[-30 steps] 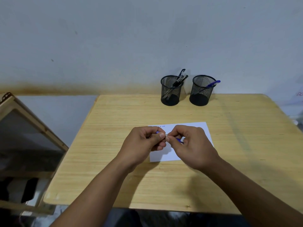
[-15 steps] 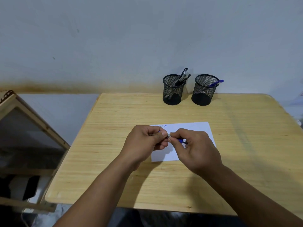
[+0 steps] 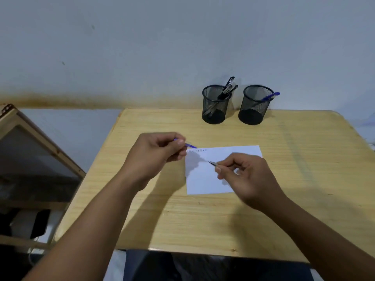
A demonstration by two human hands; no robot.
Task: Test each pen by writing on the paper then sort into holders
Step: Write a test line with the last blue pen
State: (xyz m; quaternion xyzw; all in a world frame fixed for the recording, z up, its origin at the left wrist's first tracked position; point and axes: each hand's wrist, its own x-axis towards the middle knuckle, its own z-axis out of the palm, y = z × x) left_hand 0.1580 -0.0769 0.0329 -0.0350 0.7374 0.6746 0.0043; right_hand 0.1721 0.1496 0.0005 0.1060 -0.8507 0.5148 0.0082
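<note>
A white sheet of paper (image 3: pixel 205 179) lies on the wooden table (image 3: pixel 294 179), with small blue marks along its top left edge. My left hand (image 3: pixel 156 155) pinches a blue pen cap (image 3: pixel 189 145) beside the sheet's top left corner. My right hand (image 3: pixel 247 177) grips the uncapped pen (image 3: pixel 213 163), its tip pointing left just above the paper. Two black mesh holders stand at the table's far edge: the left holder (image 3: pixel 215 105) has black pens in it, the right holder (image 3: pixel 255 105) has one blue pen (image 3: pixel 271 96).
A wood-framed glass panel (image 3: pixel 34 155) leans to the left of the table. A pale wall rises directly behind the holders. The table's near edge runs just above my lap.
My hands were together over the paper with the pen between them. They have pulled apart: the left went left with the cap, the right stayed over the sheet with the bare pen.
</note>
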